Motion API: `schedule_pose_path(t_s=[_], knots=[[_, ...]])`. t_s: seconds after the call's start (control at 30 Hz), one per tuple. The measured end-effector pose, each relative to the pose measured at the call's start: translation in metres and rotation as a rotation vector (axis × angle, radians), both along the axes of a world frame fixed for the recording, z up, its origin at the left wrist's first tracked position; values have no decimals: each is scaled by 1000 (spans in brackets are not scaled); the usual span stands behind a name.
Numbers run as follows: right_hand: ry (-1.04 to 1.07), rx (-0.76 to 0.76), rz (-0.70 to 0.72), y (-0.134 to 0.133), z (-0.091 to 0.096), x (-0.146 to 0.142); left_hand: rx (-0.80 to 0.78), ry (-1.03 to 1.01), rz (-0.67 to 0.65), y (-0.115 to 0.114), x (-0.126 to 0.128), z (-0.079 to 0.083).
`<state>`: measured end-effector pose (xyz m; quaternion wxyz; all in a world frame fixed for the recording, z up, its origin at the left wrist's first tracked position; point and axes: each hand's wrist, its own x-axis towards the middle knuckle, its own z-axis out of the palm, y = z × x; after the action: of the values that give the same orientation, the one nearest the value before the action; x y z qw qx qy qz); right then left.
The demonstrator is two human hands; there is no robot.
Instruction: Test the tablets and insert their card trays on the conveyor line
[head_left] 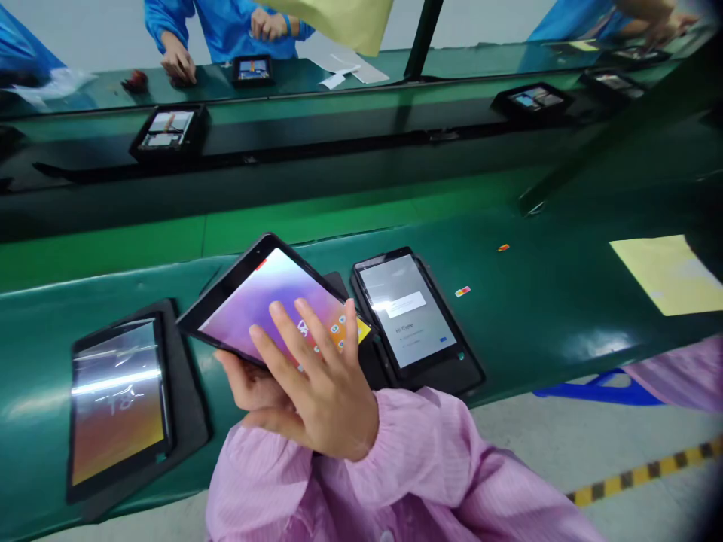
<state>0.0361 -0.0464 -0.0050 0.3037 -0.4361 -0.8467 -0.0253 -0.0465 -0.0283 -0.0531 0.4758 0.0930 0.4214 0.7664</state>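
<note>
A tablet (265, 290) with a lit purple and orange home screen is held up, tilted, above the bench. My left hand (254, 384) grips its lower edge from beneath, mostly hidden behind my other hand. Spread flat over the screen is my right hand (324, 376), fingers apart; whether the fingertips touch the glass I cannot tell. To the right, a second tablet (410, 309) showing "Hi there" lies on a black pad (463, 369). At the left, another tablet (118, 399) with a glossy screen rests on a dark pad (189, 399).
Two small coloured stickers (463, 291) and a yellow sheet (666, 275) lie on the green bench (542, 316). Beyond it, a line carries opened devices in black trays (169, 132). A co-worker in blue (242, 30) works across; a green post (599, 150) slants at right.
</note>
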Motion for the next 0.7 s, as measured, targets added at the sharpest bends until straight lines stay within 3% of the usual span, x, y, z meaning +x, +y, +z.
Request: schedule_pose_path(t_s=[0.2,0.43,0.7], knots=[[-165,-90,8,0,-18,11,40,117,186,5,3,3],[-256,-146,44,-26,-39,37,32,179,213,11,4,-1],[-267,-163,75,-34,-42,50,54,132,174,12,3,-1]])
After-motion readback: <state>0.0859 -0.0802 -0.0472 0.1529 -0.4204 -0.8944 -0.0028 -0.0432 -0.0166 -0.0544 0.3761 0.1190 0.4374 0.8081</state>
